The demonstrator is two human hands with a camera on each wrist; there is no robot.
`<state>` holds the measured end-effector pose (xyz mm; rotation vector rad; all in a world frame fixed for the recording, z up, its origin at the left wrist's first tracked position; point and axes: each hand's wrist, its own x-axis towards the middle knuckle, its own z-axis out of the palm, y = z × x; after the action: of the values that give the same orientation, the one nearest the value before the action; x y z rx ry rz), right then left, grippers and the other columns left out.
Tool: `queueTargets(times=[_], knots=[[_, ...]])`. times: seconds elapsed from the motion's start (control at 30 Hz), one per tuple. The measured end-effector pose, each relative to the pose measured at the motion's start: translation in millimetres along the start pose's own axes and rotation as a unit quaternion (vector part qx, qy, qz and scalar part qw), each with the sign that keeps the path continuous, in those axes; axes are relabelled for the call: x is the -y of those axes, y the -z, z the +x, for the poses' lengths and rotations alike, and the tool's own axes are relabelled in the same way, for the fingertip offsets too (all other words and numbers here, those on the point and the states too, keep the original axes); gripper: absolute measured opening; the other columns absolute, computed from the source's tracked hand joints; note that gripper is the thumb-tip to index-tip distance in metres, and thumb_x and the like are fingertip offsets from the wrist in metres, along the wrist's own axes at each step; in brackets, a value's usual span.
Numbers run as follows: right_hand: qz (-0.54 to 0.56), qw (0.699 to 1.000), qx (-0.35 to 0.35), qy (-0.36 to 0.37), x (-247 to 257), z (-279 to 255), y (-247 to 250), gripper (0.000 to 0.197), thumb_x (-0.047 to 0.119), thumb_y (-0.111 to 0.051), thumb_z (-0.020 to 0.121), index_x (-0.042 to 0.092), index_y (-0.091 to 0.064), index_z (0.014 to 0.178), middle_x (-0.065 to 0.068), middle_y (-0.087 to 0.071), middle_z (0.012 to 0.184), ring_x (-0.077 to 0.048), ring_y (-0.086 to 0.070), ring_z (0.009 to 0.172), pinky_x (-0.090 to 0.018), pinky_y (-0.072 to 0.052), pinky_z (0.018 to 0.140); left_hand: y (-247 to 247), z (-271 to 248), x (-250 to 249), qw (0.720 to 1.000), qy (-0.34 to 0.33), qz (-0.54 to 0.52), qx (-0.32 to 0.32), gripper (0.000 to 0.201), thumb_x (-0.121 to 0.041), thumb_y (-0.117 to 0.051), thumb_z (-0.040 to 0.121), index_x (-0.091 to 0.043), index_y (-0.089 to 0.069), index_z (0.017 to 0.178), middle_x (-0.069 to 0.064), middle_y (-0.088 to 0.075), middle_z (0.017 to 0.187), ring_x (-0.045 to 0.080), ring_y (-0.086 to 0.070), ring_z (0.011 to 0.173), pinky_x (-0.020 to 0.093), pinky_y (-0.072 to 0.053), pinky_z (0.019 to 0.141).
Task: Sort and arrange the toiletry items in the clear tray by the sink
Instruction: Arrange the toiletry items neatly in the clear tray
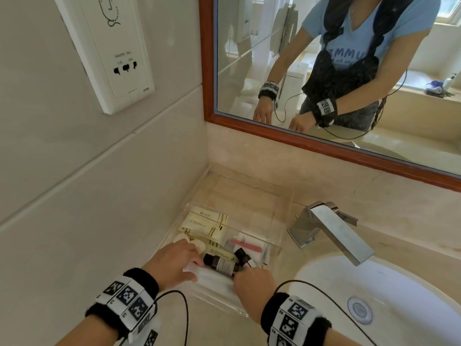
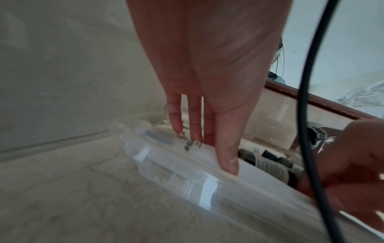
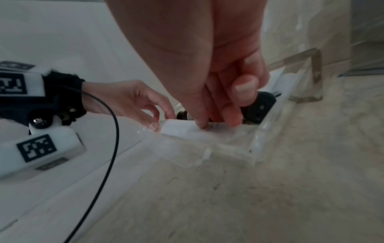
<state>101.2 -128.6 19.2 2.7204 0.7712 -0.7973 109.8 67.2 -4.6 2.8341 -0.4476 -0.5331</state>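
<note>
The clear tray (image 1: 287, 196) sits in the counter corner beside the sink. A long white packet (image 1: 212, 278) lies along its near wall (image 2: 187, 180). My left hand (image 1: 194, 268) holds the packet's left end, thumb (image 2: 228, 164) on the near face and fingers (image 2: 195, 131) reaching over the far edge. My right hand (image 1: 249, 275) has curled fingers (image 3: 199, 125) pinching its right end. Just behind lie a dark bottle (image 1: 219, 264) with a pale label and a second dark bottle (image 1: 243, 255). Further back are a pink nail file (image 1: 247, 244), white round pieces (image 1: 199, 244) and cream sachets (image 1: 207, 221).
A chrome faucet (image 1: 331, 231) stands right of the tray, over the white basin (image 1: 374, 295). Tiled wall runs along the tray's left side, with a shaver socket (image 1: 112, 53) above. A wood-framed mirror (image 1: 324, 71) hangs behind. The far half of the tray holds nothing.
</note>
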Motion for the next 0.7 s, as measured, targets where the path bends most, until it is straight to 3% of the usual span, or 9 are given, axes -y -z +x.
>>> queueTargets(times=[0.1,0.17,0.27,0.37,0.43,0.5,0.57,0.63,0.7], knots=[[0.019,1.0,-0.004,-0.001,-1.1,0.5,-1.4,0.027,0.002,-0.04,0.098,0.0,-0.058,0.118,-0.016,-0.062,0.121,-0.032,-0.06,0.11,-0.035,-0.046,0.08,-0.1,-0.3,2.6,1.0,-0.002,-0.021,0.001,0.028,-0.037,-0.055,0.091,-0.031,-0.065,0.117,-0.012,-0.062,0.12,0.009,-0.05,0.114,0.02,-0.039,0.09],[0.021,1.0,-0.003,0.0,-0.4,1.5,-0.5,0.026,0.004,-0.04,0.098,0.0,-0.06,0.114,-0.018,-0.062,0.112,-0.031,-0.062,0.106,-0.032,-0.037,0.071,-0.7,0.2,3.9,1.0,0.001,-0.03,-0.007,0.025,-0.034,-0.052,0.094,-0.029,-0.07,0.11,-0.012,-0.067,0.115,0.009,-0.056,0.109,0.018,-0.041,0.085],[0.014,1.0,0.001,-0.007,0.3,2.2,3.7,0.026,0.005,-0.039,0.098,0.0,-0.059,0.115,-0.019,-0.057,0.089,-0.029,-0.061,0.097,-0.031,-0.034,0.069,-1.1,-0.2,4.3,0.998,0.018,-0.037,-0.047,0.023,-0.032,-0.054,0.093,-0.023,-0.074,0.101,-0.004,-0.072,0.105,0.014,-0.063,0.098,0.017,-0.042,0.072],[0.038,0.998,-0.053,0.002,-2.2,4.4,10.3,0.026,0.004,-0.043,0.097,0.001,-0.051,0.122,-0.017,-0.059,0.117,-0.031,-0.062,0.101,-0.029,-0.035,0.057,-0.5,0.2,6.2,0.987,0.047,-0.043,-0.145,0.02,-0.027,-0.059,0.09,-0.024,-0.073,0.104,-0.003,-0.069,0.108,0.017,-0.063,0.101,0.025,-0.047,0.077],[0.064,0.994,-0.091,0.0,-6.2,7.7,9.9,0.044,0.0,-0.048,0.093,0.003,-0.037,0.135,-0.018,-0.049,0.13,-0.033,-0.061,0.104,-0.029,-0.036,0.051,-0.4,2.2,5.6,0.982,0.059,-0.036,-0.176,0.023,-0.024,-0.061,0.088,-0.026,-0.069,0.11,-0.005,-0.066,0.112,0.016,-0.059,0.105,0.022,-0.042,0.077],[0.082,0.991,-0.107,-0.017,-11.0,12.8,6.5,0.064,-0.003,-0.053,0.088,0.007,-0.025,0.144,-0.017,-0.039,0.138,-0.035,-0.054,0.115,-0.036,-0.05,0.069,-2.2,6.1,3.8,0.985,0.067,-0.019,-0.16,0.03,-0.026,-0.059,0.088,-0.026,-0.064,0.118,-0.006,-0.061,0.12,0.016,-0.055,0.111,0.024,-0.042,0.083],[0.084,0.991,-0.101,-0.028,-13.9,14.2,4.3,0.063,-0.004,-0.052,0.087,0.01,-0.028,0.144,-0.016,-0.036,0.142,-0.034,-0.051,0.12,-0.038,-0.051,0.084,-2.8,9.1,0.8,0.988,0.09,-0.013,-0.124,0.036,-0.032,-0.051,0.088,-0.023,-0.061,0.122,-0.004,-0.057,0.127,0.018,-0.053,0.114,0.027,-0.043,0.09],[0.08,0.992,-0.099,-0.021,-16.5,13.8,1.7,0.054,-0.001,-0.052,0.089,0.011,-0.035,0.139,-0.015,-0.036,0.143,-0.031,-0.055,0.114,-0.039,-0.051,0.086,-3.6,11.3,-0.8,0.989,0.106,-0.028,-0.101,0.044,-0.041,-0.046,0.085,-0.024,-0.059,0.123,-0.004,-0.055,0.127,0.018,-0.054,0.113,0.027,-0.043,0.092],[0.071,0.992,-0.104,-0.008,-17.6,12.3,0.0,0.05,0.0,-0.052,0.088,0.011,-0.037,0.135,-0.015,-0.036,0.143,-0.03,-0.059,0.108,-0.041,-0.05,0.087,-4.8,13.1,-2.6,0.989,0.102,-0.037,-0.098,0.041,-0.034,-0.056,0.087,-0.027,-0.055,0.128,-0.005,-0.053,0.127,0.016,-0.053,0.113,0.025,-0.042,0.091]])
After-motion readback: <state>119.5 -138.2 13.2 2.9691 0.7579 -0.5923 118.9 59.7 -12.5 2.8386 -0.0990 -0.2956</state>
